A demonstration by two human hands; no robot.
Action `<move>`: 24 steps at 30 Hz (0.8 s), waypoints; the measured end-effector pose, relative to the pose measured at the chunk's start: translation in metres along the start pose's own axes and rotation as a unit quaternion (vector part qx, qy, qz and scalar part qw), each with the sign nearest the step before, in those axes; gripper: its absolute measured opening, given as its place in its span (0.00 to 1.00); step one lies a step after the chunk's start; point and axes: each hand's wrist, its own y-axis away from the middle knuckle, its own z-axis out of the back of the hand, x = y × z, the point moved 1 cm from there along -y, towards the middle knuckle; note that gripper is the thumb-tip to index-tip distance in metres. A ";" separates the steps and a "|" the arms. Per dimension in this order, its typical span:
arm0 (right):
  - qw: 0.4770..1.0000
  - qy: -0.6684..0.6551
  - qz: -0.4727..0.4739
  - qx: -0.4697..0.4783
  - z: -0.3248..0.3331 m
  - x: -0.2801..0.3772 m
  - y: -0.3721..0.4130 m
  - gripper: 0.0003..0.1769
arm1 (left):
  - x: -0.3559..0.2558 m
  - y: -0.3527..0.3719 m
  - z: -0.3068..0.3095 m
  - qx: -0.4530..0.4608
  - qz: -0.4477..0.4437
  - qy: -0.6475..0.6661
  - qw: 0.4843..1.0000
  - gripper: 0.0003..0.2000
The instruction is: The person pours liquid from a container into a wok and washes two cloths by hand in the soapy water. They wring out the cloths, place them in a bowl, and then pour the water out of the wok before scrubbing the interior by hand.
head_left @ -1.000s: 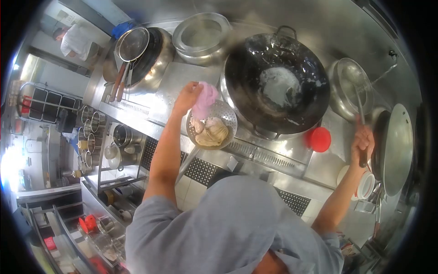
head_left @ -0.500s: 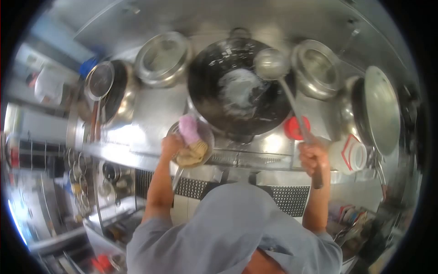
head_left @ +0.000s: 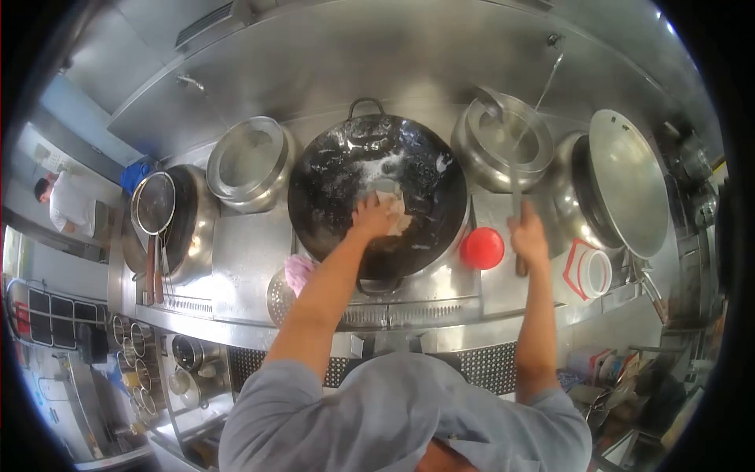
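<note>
Steel stove [head_left: 250, 253] | left hand [head_left: 373, 219] on pale wad [head_left: 396, 212] in wok [head_left: 334, 169], fingers unclear | right hand [head_left: 527, 236] fingers clamp ladle [head_left: 513, 169]

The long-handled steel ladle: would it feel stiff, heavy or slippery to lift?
Probably stiff: the long-handled steel ladle runs straight from the right hand up into the round steel pot. Likely bowl-heavy, since the hand grips near the handle's far end. Possibly slippery, as water streams into that pot.

No lettering, label, brand or number can be read anywhere. The white tub [head_left: 591, 271] just right of the right hand [head_left: 527, 236] bears red markings, but they are too small and blurred to read.
</note>
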 end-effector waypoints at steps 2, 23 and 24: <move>0.998 0.035 -0.057 0.002 0.013 -0.025 -0.049 0.23 | 0.012 -0.014 -0.026 0.009 -0.003 0.084 0.996 0.24; 0.642 -0.685 -0.239 0.246 0.032 0.003 0.002 0.19 | -0.023 -0.035 -0.004 -0.154 -0.042 0.092 0.983 0.12; 0.661 -0.666 -0.243 0.246 0.033 0.011 0.016 0.21 | -0.029 -0.034 -0.003 -0.170 -0.060 0.090 0.979 0.11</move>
